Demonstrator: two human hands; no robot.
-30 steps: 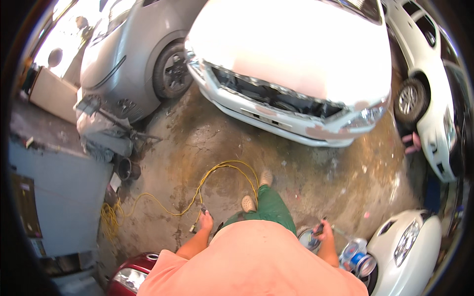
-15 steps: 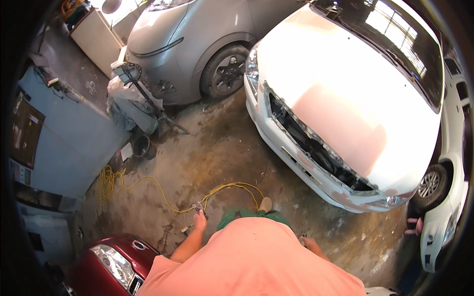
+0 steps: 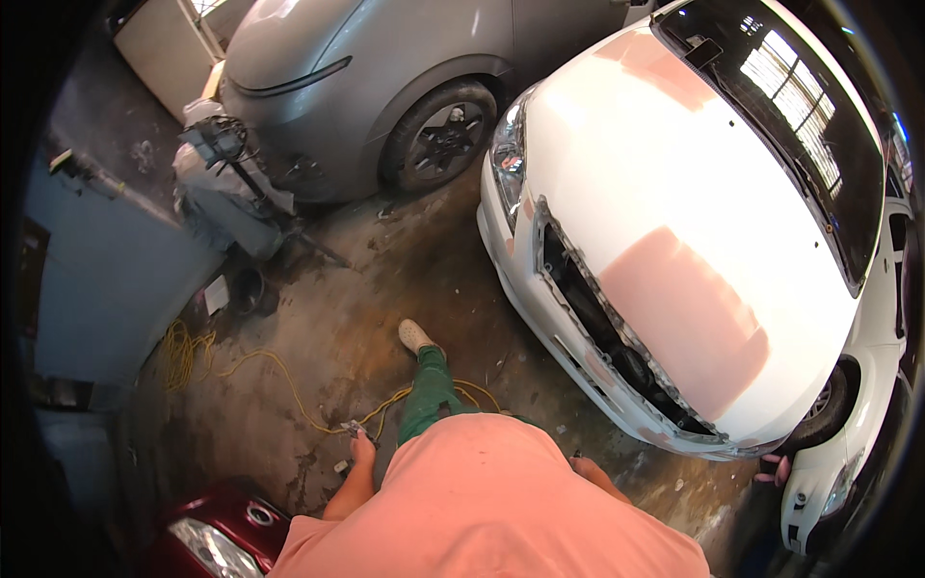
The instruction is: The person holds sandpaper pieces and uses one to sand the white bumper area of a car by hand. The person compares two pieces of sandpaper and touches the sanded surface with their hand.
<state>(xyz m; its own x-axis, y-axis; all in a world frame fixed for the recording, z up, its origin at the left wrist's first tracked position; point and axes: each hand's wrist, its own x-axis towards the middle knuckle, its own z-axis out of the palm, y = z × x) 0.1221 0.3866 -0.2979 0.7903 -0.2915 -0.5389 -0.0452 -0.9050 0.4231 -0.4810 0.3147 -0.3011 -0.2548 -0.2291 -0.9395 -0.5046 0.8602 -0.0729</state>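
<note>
Low at my left side, my left hand (image 3: pixel 361 450) is closed round a small greyish thing (image 3: pixel 352 428) whose kind I cannot make out. A yellow cable (image 3: pixel 279 361) runs across the floor right up to it. My right hand (image 3: pixel 586 468) hangs by my right side, mostly hidden by my salmon-coloured shirt (image 3: pixel 487 501). Its fingers look curled, with a small dark spot at their tips. Ahead to the right stands a white car (image 3: pixel 597 144), with pinkish patches (image 3: pixel 684 308) on its hood and an open gap (image 3: pixel 617 337) at its front.
A grey car (image 3: pixel 356 87) stands ahead, beside a stand with a lamp-like head (image 3: pixel 217 140) and plastic sheeting. Left are a dark bucket (image 3: pixel 252 291) and a coiled yellow cable (image 3: pixel 180 356). A dark red car (image 3: pixel 241 515) is near at left, another white car (image 3: pixel 838 453) far right.
One foot has stepped forward and left, showing the green trouser leg. The view has shifted, so the hood's pinkish patches stand out more. Both hands stay low at my sides.
</note>
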